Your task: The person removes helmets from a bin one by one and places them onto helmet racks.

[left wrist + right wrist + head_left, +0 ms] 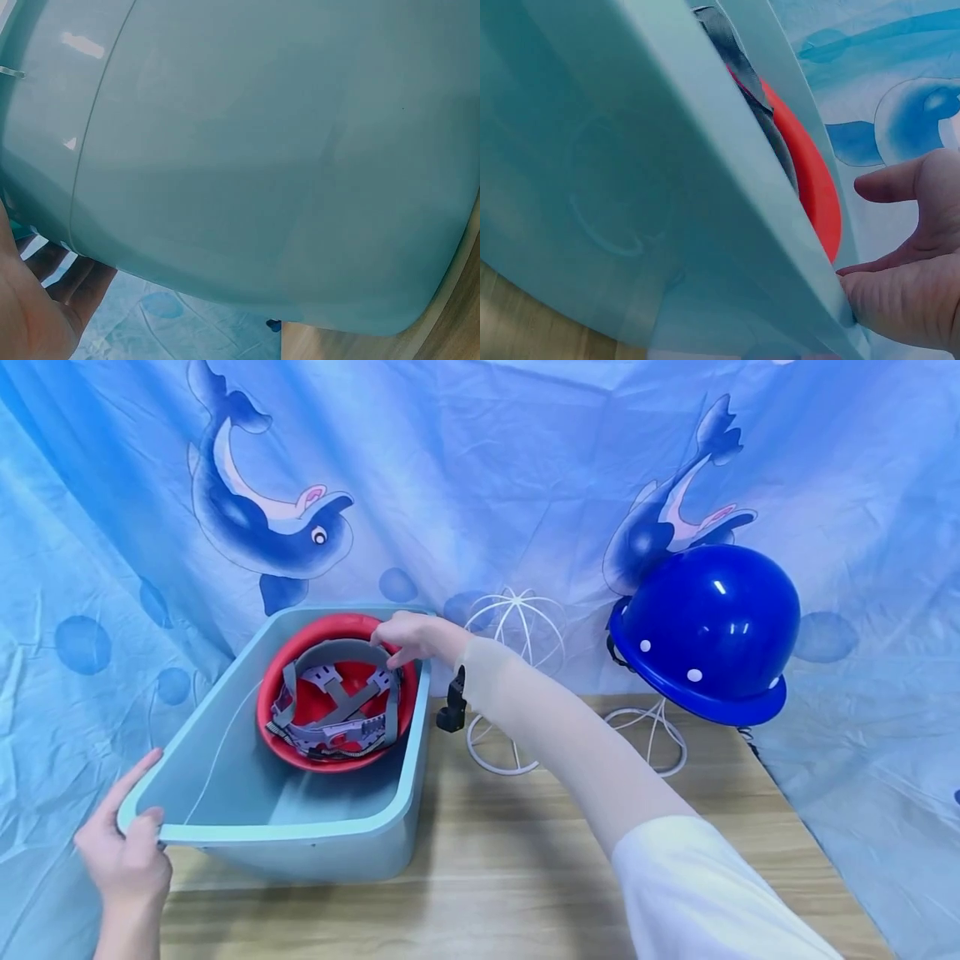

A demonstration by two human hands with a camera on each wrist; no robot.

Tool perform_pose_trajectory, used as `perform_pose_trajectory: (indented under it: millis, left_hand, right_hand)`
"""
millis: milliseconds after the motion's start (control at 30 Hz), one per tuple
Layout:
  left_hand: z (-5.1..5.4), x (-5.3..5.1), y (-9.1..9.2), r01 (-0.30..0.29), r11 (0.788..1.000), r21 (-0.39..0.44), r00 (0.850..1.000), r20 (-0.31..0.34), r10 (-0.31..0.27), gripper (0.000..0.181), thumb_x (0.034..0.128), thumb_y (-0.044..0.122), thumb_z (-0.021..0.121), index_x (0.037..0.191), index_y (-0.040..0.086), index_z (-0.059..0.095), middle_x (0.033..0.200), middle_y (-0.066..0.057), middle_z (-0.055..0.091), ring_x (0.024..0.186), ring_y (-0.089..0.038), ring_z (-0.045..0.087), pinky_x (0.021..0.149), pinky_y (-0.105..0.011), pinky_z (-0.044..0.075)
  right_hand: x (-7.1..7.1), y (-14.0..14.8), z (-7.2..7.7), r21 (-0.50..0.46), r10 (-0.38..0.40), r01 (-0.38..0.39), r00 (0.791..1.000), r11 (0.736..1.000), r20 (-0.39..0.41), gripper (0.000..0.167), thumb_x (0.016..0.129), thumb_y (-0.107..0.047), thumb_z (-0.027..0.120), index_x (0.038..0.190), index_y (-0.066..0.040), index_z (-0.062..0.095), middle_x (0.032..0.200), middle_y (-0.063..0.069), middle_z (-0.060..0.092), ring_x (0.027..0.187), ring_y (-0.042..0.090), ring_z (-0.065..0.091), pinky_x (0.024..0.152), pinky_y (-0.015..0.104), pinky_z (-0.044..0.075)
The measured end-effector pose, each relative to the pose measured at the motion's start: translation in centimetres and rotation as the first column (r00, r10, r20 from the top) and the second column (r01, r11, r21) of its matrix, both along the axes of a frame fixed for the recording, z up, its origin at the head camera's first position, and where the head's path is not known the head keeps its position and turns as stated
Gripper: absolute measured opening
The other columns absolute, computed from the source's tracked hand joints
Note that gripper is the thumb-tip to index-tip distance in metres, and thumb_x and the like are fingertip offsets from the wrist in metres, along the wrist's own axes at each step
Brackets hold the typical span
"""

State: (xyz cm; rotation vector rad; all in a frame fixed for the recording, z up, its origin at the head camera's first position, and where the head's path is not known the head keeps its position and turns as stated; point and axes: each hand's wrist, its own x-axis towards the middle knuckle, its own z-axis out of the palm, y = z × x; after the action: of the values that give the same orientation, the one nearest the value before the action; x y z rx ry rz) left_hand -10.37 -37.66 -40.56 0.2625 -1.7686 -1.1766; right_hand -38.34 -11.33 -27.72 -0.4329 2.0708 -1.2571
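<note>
A pale blue-green tub (285, 833) stands at the left, its front-left corner gripped by my left hand (127, 852), with fingers along the rim. In the left wrist view the hand (45, 300) is at the edge of the tub (247, 150). Inside the tub a red helmet (337, 622) lies upside down, grey straps showing. My right hand (412, 637) is over the tub's back-right rim, beside the helmet. The right wrist view shows its fingers apart with a gap between them, the hand (922, 247) touching the rim near the red helmet (814, 172).
At the right, a blue helmet (712, 618) sits tilted on a white wire stand (667, 752). Another white wire stand (517, 631) stands bare behind my right forearm. A wooden table (510, 868) lies beneath, and a blue curtain (487, 468) with dolphins hangs behind.
</note>
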Motion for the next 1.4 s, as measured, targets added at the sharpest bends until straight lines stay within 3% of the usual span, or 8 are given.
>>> perform_pose_trajectory:
  millis: [200,433,700,867,933,1067,1267,1400]
  left_hand:
    - [-0.2,-0.2,0.1,0.005,1.0,0.009,1.0,-0.02,-0.004,0.062,0.0794,-0.008,0.04,0.13,0.001,0.075,0.044,0.019,0.043,0.035,0.004,0.024,0.039,-0.018,0.022]
    - [-0.4,-0.2,0.1,-0.012,0.999,0.041,1.0,-0.026,0.013,0.062,0.0794,-0.008,0.04,0.129,0.002,0.076,0.049,0.021,0.05,0.038,0.003,0.028,0.042,-0.017,0.022]
    - [-0.2,0.1,0.4,-0.001,1.0,0.016,0.999,-0.039,0.001,0.065,0.0781,-0.007,0.04,0.13,0.005,0.076,0.038,0.015,0.028,0.035,0.0,0.016,0.039,-0.021,0.014]
    - [-0.1,-0.1,0.3,0.003,1.0,0.012,0.999,-0.053,-0.002,0.064,0.0763,-0.007,0.04,0.128,0.001,0.076,0.045,0.02,0.044,0.045,0.007,0.033,0.047,-0.013,0.028]
    - [-0.2,-0.1,0.3,0.007,0.999,0.032,0.998,-0.062,-0.005,0.063,0.0758,-0.008,0.04,0.127,-0.001,0.077,0.052,0.021,0.054,0.05,0.004,0.041,0.053,-0.012,0.035]
    - [-0.3,-0.2,0.3,0.004,0.999,0.042,0.998,-0.066,-0.001,0.062,0.0766,-0.009,0.041,0.126,-0.002,0.076,0.074,0.022,0.071,0.062,0.003,0.053,0.06,-0.009,0.042]
    - [-0.2,-0.3,0.1,-0.008,1.0,0.019,0.999,-0.051,0.008,0.062,0.0776,-0.008,0.041,0.127,0.001,0.077,0.066,0.024,0.064,0.06,0.003,0.049,0.06,-0.01,0.039]
    - [-0.3,-0.2,0.2,-0.019,0.999,0.04,0.999,-0.045,0.021,0.061,0.0781,-0.008,0.041,0.127,0.0,0.077,0.086,0.026,0.073,0.07,0.001,0.056,0.066,-0.01,0.043]
  right_hand:
    - [0.2,-0.3,-0.3,0.014,-0.012,0.011,1.0,1.0,0.025,0.056,0.11,-0.018,0.056,0.164,-0.01,0.041,0.177,0.005,0.024,0.146,0.034,0.056,0.112,0.037,0.053]
    - [0.2,-0.6,-0.7,-0.046,-0.053,0.056,0.997,0.997,0.054,0.062,0.108,-0.018,0.059,0.165,-0.008,0.035,0.175,0.008,0.028,0.141,0.038,0.059,0.113,0.043,0.052]
    - [0.1,-1.2,-0.8,-0.006,-0.095,0.096,0.995,0.995,0.039,0.054,0.109,-0.019,0.059,0.16,-0.01,0.046,0.175,0.007,0.029,0.138,0.035,0.063,0.11,0.038,0.055]
    - [0.0,-1.3,-0.9,0.008,-0.085,0.084,0.996,0.996,0.035,0.053,0.109,-0.016,0.057,0.16,-0.008,0.046,0.172,0.007,0.033,0.138,0.033,0.062,0.11,0.036,0.055]
    - [0.1,-1.2,-0.9,0.009,-0.07,0.07,0.997,0.998,0.027,0.052,0.109,-0.015,0.057,0.16,-0.007,0.046,0.169,0.008,0.037,0.129,0.032,0.065,0.108,0.035,0.055]
    - [0.7,-1.1,-0.8,0.003,-0.021,0.022,1.0,1.0,-0.017,0.048,0.109,-0.014,0.055,0.156,-0.005,0.049,0.161,0.01,0.045,0.111,0.026,0.065,0.105,0.035,0.056]
    - [2.5,-2.0,0.1,0.019,0.05,-0.048,0.993,0.999,-0.105,0.056,0.113,-0.03,0.05,0.165,-0.013,0.039,0.167,0.005,0.043,0.127,0.03,0.068,0.105,0.037,0.058]
    - [4.9,-3.1,0.7,0.097,0.111,-0.092,0.971,0.991,-0.212,0.054,0.111,-0.044,0.052,0.156,-0.014,0.054,0.154,0.001,0.058,0.108,0.028,0.076,0.093,0.032,0.061]
